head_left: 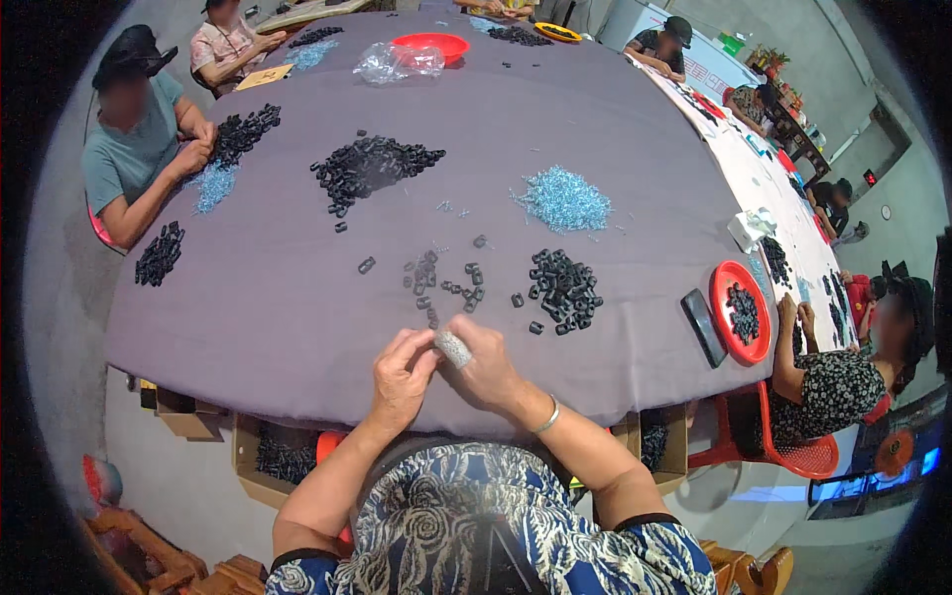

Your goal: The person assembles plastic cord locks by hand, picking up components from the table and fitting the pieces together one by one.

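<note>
My left hand [399, 380] and my right hand [484, 372] meet over the near part of the table, both closed with fingertips pinched together. Whatever lies between the fingertips is too small and blurred to make out. A pale speckled wrap [453, 349] covers one finger of my right hand, and a bracelet [547, 415] circles that wrist. Just beyond my fingers lie scattered small black plastic parts [458, 290]. To their right is a denser heap of black parts [565, 290]. Farther off are a pile of shiny bluish screws [565, 198] and a large black heap [372, 169].
A dark phone [703, 327] lies beside a red plate [762, 337] of black parts at the right. A clear plastic bag [392, 64] and red bowl [446, 45] sit at the far side. Several people work around the tables. Open cardboard boxes [248, 476] stand below the edge.
</note>
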A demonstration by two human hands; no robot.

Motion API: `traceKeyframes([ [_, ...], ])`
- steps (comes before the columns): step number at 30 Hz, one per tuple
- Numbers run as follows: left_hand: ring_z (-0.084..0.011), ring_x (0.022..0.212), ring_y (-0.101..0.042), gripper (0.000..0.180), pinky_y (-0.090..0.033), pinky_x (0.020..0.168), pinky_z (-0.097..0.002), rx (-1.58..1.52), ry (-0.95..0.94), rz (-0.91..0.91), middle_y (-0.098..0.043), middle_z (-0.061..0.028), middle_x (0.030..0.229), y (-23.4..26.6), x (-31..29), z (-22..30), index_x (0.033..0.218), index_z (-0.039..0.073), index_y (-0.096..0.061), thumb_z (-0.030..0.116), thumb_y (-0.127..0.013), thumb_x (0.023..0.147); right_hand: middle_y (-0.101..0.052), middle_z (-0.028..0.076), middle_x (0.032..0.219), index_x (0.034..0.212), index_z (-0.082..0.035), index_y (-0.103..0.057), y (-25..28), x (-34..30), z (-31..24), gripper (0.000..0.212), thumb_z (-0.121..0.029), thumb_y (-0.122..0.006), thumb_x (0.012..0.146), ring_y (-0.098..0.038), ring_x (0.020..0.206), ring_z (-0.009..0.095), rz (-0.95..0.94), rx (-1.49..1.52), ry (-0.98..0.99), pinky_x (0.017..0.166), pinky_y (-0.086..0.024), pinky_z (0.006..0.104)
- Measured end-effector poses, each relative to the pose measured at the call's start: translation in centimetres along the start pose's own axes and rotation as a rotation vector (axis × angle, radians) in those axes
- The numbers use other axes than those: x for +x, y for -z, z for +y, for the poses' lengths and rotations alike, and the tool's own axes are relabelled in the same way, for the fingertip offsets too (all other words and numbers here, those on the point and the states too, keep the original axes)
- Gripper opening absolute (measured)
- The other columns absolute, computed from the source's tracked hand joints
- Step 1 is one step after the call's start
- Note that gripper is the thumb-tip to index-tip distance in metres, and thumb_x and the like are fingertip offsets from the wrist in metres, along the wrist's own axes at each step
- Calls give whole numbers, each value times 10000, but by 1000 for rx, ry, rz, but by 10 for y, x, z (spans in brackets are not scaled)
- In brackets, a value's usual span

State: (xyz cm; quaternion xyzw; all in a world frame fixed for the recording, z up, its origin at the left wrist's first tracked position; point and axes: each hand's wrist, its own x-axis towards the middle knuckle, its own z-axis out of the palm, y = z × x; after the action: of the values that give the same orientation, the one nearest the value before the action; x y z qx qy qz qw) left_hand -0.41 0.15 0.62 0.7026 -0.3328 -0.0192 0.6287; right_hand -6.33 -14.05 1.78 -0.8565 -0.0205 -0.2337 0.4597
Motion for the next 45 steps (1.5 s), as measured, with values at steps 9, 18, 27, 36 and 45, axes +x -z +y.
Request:
traceKeyframes([
  [9,-171,731,-593,182,-484,646,-285,68,-70,34,-583,-82,819,-1,2,11,943,-7,-635,-60,-654,770,-498,145,683,802,-24,-504,-6,-4,15,168,-62,-659,751,-551,604,362,7,-190,63,500,-427,409],
  [18,-258,711,-597,178,-490,616,-339,232,-225,110,-587,-119,835,-3,-2,11,897,28,-640,-51,-671,741,-554,199,701,812,-15,-506,-3,-1,4,155,-103,-632,798,-555,702,434,-61,-152,-75,550,-428,446],
  [27,-227,749,-592,168,-481,660,-303,184,-132,79,-589,-111,824,-2,3,18,884,0,-642,-51,-688,730,-546,236,705,865,-21,-473,2,1,1,105,-119,-509,880,-533,724,466,-48,-96,-112,579,-390,504],
  [36,-173,765,-585,169,-478,669,-279,9,13,25,-594,-88,852,2,0,12,914,-27,-643,-49,-685,751,-553,226,755,905,-17,-463,0,-2,4,116,-104,-538,882,-551,743,449,-62,-66,-31,601,-414,476],
  [45,-140,790,-629,146,-542,672,-252,-358,293,-83,-590,-68,937,4,4,2,1008,-46,-633,-32,-583,872,-573,177,753,881,-16,-495,-5,-3,-3,140,-42,-620,824,-605,680,358,52,90,-54,570,-466,392],
])
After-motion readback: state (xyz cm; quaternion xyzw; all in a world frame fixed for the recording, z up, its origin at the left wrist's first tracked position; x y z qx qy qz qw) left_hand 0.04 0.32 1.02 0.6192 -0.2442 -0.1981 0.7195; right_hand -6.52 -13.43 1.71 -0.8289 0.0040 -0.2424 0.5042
